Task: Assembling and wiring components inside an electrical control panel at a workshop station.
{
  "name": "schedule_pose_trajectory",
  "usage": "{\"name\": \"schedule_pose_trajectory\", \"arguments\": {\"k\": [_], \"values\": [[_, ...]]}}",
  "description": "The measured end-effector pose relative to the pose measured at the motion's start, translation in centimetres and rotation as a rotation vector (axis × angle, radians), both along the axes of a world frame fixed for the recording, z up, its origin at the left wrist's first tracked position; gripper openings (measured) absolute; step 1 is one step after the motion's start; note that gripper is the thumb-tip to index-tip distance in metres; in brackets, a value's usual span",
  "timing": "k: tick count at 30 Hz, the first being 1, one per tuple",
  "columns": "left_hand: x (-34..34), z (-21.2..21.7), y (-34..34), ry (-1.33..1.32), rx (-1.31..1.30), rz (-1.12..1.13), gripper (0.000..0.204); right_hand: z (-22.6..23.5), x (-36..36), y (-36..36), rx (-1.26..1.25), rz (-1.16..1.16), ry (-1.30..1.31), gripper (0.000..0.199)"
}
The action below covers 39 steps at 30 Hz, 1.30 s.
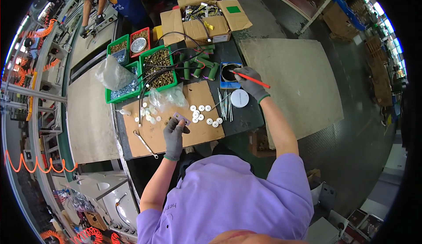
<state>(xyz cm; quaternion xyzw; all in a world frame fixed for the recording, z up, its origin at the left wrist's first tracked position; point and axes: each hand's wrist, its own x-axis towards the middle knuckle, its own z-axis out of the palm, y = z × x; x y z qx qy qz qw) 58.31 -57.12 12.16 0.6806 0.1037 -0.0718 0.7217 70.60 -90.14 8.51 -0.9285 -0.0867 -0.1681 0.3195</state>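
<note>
My gloved left hand (174,139), closed, pinches a small flat metal plate (181,118) with holes above the cardboard sheet (203,133). Over to the right, my gloved right hand (250,81) grips a thin red-handled brush (263,84). Its tip reaches into an open round tin (227,74) with dark contents, set in a blue box (229,85); the bristles are hard to make out. Just nearer lies a round white lid (239,98), beside several thin metal rods (225,106). Several white round washers (195,114) lie between my hands.
Green bins (159,67) of brass parts and screws stand at the back left, with black cables (151,82) draped over. Green cylindrical parts (198,68) lie behind the cardboard. A wrench (145,144) rests near the front edge. Another person (105,0) works at far left.
</note>
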Motion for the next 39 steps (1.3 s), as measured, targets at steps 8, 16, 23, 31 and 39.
{"name": "schedule_pose_trajectory", "arguments": {"k": [8,16,23,31,39], "values": [[0.3,-0.3,0.8,0.050,0.020,-0.015,0.021,-0.7,0.4,0.8,-0.075,-0.007,-0.080,0.020],[3.5,-0.5,-1.3,0.035,-0.049,-0.147,0.024,2.3,-4.0,1.3,0.865,-0.149,0.140,0.017],[4.3,-0.3,-4.9,0.111,-0.104,-0.277,0.016,5.3,-9.8,6.2,0.998,0.033,0.263,0.013],[4.4,0.7,-6.5,0.109,0.016,-0.328,0.016,5.6,-10.7,7.7,1.018,0.086,0.232,0.010],[4.4,0.5,-6.8,0.154,-0.002,-0.365,0.017,4.5,-10.6,7.0,0.776,0.075,0.149,0.009]]}}
